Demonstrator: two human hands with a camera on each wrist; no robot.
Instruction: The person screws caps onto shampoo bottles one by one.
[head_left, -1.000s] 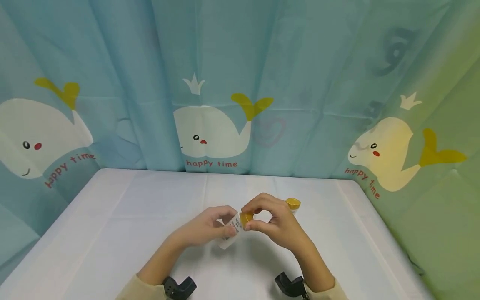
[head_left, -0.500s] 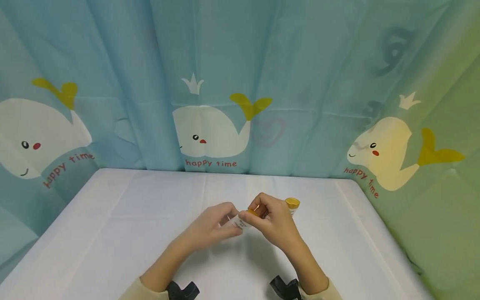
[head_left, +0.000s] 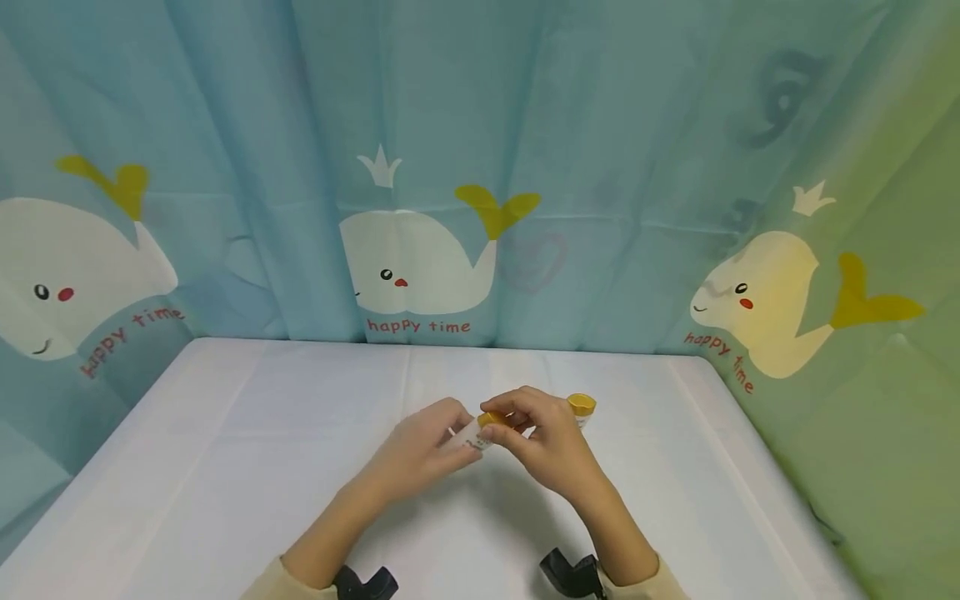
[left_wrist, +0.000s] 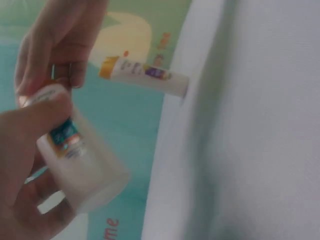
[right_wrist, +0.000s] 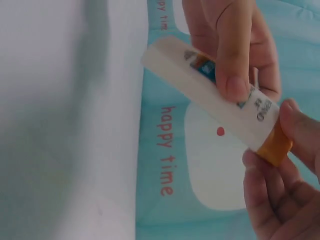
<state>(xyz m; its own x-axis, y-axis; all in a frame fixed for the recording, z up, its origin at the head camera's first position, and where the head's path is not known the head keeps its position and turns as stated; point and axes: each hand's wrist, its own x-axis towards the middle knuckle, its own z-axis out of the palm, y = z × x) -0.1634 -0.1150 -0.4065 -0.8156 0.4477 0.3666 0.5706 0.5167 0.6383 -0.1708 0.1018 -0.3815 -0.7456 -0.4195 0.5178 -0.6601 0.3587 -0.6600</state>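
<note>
My left hand point(head_left: 423, 446) grips the white body of a glue stick point(right_wrist: 215, 95) with a blue and orange label, its thumb lying along the tube. At the other end, the fingers and thumb of my right hand point(head_left: 551, 437) pinch the yellow-orange cap point(right_wrist: 275, 145), which sits on the tube. The glue stick is tilted above the table, cap end up and to the right in the head view. Just beyond my right hand stands a second glue stick point(left_wrist: 145, 76), upright with its yellow cap point(head_left: 581, 403) on; my hand partly hides it in the head view.
A white table point(head_left: 262, 433) lies under both hands. Behind it hangs a blue-green curtain point(head_left: 600, 125) with printed whales. Black camera mounts point(head_left: 572, 573) sit on both wrists.
The glue stick has turned from a steep slant to a flatter one. My right fingers have shifted around its cap, and the left hand's hold has changed slightly. The second stick stays put.
</note>
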